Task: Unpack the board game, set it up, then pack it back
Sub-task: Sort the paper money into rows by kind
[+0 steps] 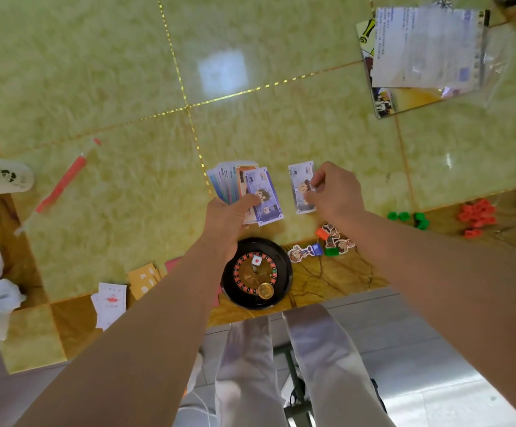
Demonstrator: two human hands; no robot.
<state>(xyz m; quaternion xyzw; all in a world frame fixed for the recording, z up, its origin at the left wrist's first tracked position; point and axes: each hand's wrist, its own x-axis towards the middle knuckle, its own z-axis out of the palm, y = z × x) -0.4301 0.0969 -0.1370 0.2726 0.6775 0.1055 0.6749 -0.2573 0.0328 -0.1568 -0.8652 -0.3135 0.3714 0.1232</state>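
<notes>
Holding a fanned stack of banknotes (244, 186) just beyond the roulette wheel (255, 272), a person curls the left hand (229, 217) round its lower edge. The right hand (333, 192), beside the fan and farther from the wheel, pinches a single banknote (301, 186) between thumb and fingertips. Character pawns (327, 241) lie just right of the wheel, and green tokens (407, 218) and red tokens (477, 215) farther right.

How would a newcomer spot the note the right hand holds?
Start at the black roulette wheel at the near edge of the table. Just beyond it, the right hand pinches one note. It is alone and marked 10, unlike the fan in the left hand.
</notes>
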